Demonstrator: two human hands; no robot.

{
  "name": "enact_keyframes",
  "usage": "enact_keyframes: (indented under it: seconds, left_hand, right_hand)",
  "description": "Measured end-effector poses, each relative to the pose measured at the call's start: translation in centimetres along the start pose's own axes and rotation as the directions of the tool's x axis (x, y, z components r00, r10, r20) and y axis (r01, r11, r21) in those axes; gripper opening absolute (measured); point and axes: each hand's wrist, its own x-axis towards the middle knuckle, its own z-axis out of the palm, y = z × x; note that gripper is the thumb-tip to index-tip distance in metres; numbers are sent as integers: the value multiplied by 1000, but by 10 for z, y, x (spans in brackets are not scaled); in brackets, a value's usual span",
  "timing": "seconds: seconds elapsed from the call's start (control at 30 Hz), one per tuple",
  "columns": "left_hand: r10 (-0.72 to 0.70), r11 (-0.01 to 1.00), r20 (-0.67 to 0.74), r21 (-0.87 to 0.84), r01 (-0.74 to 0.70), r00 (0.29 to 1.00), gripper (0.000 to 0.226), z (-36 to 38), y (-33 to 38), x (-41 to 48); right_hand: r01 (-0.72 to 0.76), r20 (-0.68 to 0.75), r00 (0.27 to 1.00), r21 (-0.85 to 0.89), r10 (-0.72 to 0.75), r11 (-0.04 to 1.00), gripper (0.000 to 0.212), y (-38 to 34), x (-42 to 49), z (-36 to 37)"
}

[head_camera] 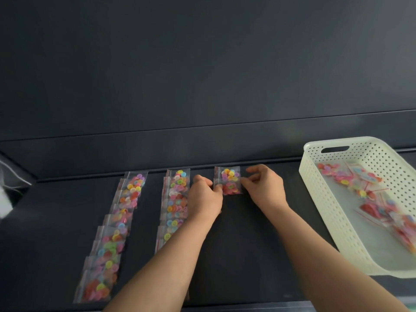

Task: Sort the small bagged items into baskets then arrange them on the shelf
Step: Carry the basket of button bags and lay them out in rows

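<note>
Small clear bags of coloured buttons lie in overlapping rows on a dark shelf (pixel 247 255). The left row (pixel 112 235) and the middle row (pixel 174 203) each hold several bags. A third row starts with one bag (pixel 227 174) at the back. Overlapping its front edge is a bag of mostly red buttons (pixel 230 188). My left hand (pixel 204 197) pinches that bag's left edge and my right hand (pixel 263 188) pinches its right edge. A cream perforated basket (pixel 333 221) at the right holds several more button bags (pixel 358 179).
A dark back panel (pixel 202 75) rises behind the shelf, with a raised lip along the shelf's rear. Crumpled clear plastic (pixel 11 188) shows at the far left edge. The basket overhangs the shelf's front right area.
</note>
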Motion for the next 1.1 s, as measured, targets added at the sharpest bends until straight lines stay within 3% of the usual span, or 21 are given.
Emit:
enact_keyframes:
  seconds: [0.17, 0.33, 0.5, 0.67, 0.73, 0.87, 1.1]
  left_hand:
    - [119, 989, 42, -88, -115, 992, 15, 7, 19, -15]
    - [198, 972, 220, -173, -162, 955, 13, 29, 57, -43]
    - [274, 958, 432, -199, -206, 859, 9, 59, 90, -75]
    - [307, 950, 438, -189, -247, 845, 18, 82, 112, -99]
    - [295, 955, 411, -161, -250, 862, 19, 87, 116, -102]
    - [255, 966, 403, -137, -218, 879, 19, 93, 119, -105]
    - [243, 968, 373, -148, -201, 895, 19, 95, 123, -109]
  right_hand:
    - [224, -69, 964, -323, -259, 920, 16, -7, -9, -50]
    - [245, -195, 907, -476, -373, 845, 15, 11, -22, -110]
    - [153, -204, 937, -487, -283, 860, 21, 58, -20, -169]
    - [-44, -122, 992, -607, -39, 794, 21, 97, -18, -213]
    - [-26, -22, 1000, -605, 16, 796, 5, 103, -20, -219]
    - [84, 136, 991, -720, 21, 689, 24, 108, -25, -215]
    - [84, 95, 995, -816, -11, 571, 16, 113, -22, -209]
